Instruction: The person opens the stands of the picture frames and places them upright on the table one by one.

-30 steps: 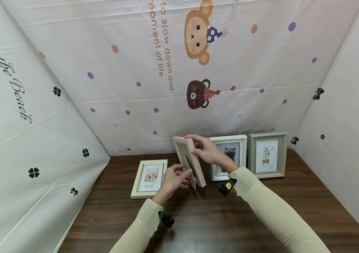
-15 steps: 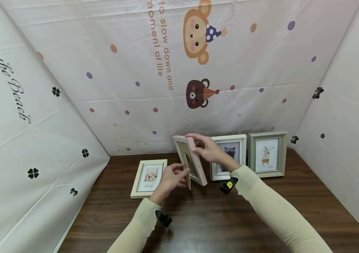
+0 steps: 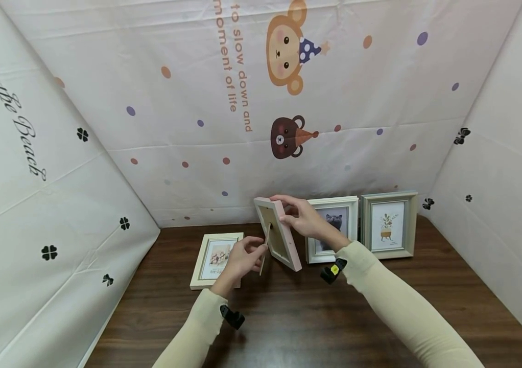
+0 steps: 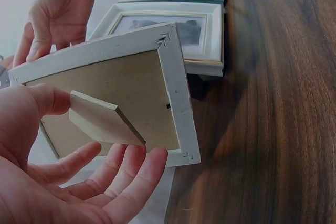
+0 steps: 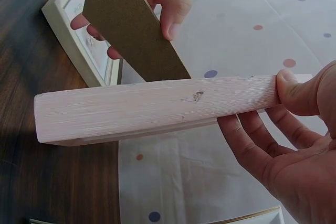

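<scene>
A pale pink picture frame [image 3: 291, 244] stands tilted on the table in the head view, its brown backboard [image 4: 123, 80] turned toward the left. My right hand [image 3: 303, 219] grips its upper end, thumb on one face and fingers on the other, as the right wrist view shows. From the backboard swings out a flat stand leg [image 5: 131, 27]. My left hand [image 3: 244, 258] holds this leg between thumb and fingers, well away from the backboard. The frame's picture side is hidden in the head view.
A cream frame [image 3: 199, 263] with a flower picture lies left of my left hand. To the right, a white frame [image 3: 355, 225] with a cat picture and a grey-green frame [image 3: 409, 227] with a plant picture stand by the back wall. The wooden table [image 3: 298, 327] extends toward me.
My left hand has moved left, swinging the stand leg outward from the backboard. The right hand has stayed at the frame's top, with the frame almost still.
</scene>
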A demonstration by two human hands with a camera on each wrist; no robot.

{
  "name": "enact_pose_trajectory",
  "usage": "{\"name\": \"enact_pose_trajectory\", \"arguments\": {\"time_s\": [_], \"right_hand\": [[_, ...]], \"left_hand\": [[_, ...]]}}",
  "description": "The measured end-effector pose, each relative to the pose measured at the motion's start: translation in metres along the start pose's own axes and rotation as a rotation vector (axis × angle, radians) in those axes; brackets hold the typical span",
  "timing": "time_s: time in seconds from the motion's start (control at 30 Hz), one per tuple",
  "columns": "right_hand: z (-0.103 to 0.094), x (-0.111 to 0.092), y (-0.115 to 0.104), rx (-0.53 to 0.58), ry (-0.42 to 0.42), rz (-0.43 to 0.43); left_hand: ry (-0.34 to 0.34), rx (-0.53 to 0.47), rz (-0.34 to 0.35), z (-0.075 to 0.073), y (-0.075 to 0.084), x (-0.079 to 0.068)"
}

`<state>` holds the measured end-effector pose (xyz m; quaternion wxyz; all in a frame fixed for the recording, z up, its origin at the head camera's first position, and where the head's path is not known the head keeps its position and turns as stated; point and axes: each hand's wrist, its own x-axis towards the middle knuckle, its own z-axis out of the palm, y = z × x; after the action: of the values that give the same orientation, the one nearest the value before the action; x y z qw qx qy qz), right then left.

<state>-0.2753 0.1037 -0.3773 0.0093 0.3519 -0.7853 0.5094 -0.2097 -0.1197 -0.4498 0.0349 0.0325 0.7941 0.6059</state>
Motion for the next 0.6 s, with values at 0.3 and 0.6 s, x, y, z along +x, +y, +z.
{"name": "enact_pose_trajectory", "arguments": {"time_s": [0.3, 0.6], "right_hand": [[0.002, 0.001, 0.000, -0.002, 0.000, 0.002], [0.001, 0.001, -0.003, -0.027, 0.011, 0.014]], "left_hand": [[-0.002, 0.001, 0.007, -0.002, 0.002, -0.002], [0.015, 0.132, 0.029, -0.002, 0.010, -0.005]]}}
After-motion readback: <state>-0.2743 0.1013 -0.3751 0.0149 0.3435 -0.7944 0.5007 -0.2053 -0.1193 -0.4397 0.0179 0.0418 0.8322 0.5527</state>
